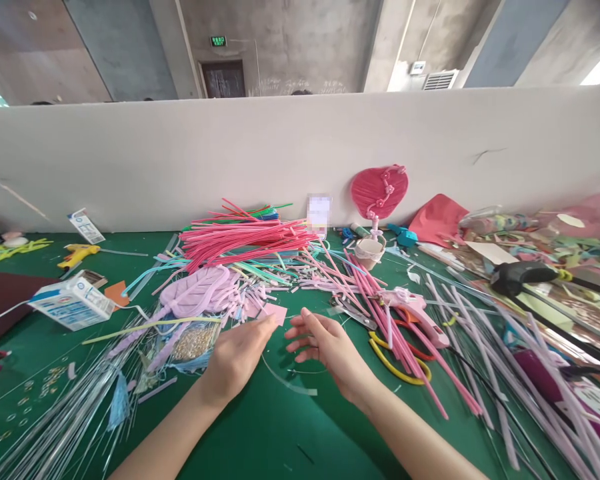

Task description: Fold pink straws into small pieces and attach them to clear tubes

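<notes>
My left hand is over the green table, its fingers pinched on a small pink paper piece. My right hand hovers just to its right with fingers spread and nothing in it. A clear plastic strip lies on the table between and below the hands. Close by on the left sits a lilac leaf-shaped fan and a bag of small gold rings.
A heap of pink pipe cleaners lies at the back. A pink glue gun, yellow-handled pliers and scissors lie right of my hands. A white box, a yellow glue gun, a pink fan and a black glue gun also stand around.
</notes>
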`<action>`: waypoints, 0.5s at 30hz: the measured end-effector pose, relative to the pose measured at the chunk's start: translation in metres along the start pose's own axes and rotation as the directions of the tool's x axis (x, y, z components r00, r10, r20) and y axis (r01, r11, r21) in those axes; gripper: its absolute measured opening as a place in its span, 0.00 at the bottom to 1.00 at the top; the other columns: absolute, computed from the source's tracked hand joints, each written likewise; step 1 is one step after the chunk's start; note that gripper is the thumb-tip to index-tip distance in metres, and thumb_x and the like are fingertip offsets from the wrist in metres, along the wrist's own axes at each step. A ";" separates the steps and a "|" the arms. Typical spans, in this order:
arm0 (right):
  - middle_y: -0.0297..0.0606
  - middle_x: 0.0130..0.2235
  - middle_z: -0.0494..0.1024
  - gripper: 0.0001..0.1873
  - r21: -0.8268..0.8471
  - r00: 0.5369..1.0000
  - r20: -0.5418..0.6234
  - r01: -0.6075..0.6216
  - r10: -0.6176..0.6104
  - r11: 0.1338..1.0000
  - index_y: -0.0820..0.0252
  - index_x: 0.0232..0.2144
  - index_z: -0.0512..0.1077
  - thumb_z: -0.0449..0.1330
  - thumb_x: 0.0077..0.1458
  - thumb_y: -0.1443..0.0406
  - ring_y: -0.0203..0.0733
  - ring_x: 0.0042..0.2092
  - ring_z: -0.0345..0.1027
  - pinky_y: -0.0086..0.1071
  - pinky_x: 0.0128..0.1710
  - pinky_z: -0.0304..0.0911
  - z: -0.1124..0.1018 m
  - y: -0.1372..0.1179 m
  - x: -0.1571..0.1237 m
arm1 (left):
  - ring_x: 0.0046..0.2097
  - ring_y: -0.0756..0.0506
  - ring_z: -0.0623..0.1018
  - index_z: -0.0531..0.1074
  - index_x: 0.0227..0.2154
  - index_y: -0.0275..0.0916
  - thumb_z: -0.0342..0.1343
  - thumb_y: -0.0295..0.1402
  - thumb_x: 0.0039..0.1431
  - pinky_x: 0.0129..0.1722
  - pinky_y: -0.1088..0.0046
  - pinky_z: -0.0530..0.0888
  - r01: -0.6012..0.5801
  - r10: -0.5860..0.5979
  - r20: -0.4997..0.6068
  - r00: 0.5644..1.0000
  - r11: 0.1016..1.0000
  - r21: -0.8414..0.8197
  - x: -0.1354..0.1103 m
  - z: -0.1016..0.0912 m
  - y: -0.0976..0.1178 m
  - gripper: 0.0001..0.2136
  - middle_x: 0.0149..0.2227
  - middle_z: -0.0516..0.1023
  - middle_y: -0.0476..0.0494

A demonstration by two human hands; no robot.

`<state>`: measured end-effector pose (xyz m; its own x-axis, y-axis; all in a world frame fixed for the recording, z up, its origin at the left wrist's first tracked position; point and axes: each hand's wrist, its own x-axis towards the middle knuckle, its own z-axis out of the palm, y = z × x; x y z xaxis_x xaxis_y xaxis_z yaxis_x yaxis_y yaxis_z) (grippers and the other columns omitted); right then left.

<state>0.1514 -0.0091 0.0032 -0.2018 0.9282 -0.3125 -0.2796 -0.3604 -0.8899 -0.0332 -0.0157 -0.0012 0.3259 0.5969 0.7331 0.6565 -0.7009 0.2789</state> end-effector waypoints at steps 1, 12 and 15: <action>0.43 0.31 0.79 0.22 0.050 1.000 0.022 -0.019 0.018 0.999 0.64 0.33 0.73 0.61 0.52 0.49 0.38 0.30 0.75 0.28 0.27 0.69 0.000 0.000 0.000 | 0.42 0.43 0.82 0.74 0.45 0.39 0.54 0.23 0.60 0.44 0.71 0.79 -0.116 0.115 0.022 0.993 0.993 0.029 0.000 -0.002 0.000 0.12 0.43 0.82 0.42; 0.39 0.36 0.80 0.15 0.232 0.994 0.080 0.048 -0.068 0.972 0.61 0.37 0.75 0.67 0.48 0.60 0.38 0.38 0.76 0.30 0.42 0.69 -0.004 -0.003 -0.001 | 0.40 0.45 0.83 0.76 0.42 0.40 0.55 0.25 0.60 0.44 0.73 0.79 -0.026 0.026 -0.016 1.000 1.000 -0.017 -0.001 0.005 0.009 0.10 0.41 0.83 0.43; 0.38 0.35 0.79 0.16 0.191 0.989 0.061 0.118 -0.132 0.975 0.61 0.35 0.75 0.69 0.46 0.58 0.37 0.37 0.75 0.30 0.41 0.69 -0.003 -0.003 -0.002 | 0.35 0.47 0.83 0.75 0.36 0.41 0.56 0.29 0.60 0.37 0.76 0.80 0.202 -0.207 -0.012 0.978 0.967 -0.152 0.003 0.006 0.015 0.04 0.36 0.84 0.46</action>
<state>0.1553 -0.0093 0.0055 -0.2205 0.9601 -0.1717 -0.4752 -0.2595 -0.8407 -0.0178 -0.0223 0.0014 0.1750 0.7241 0.6671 0.5980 -0.6164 0.5123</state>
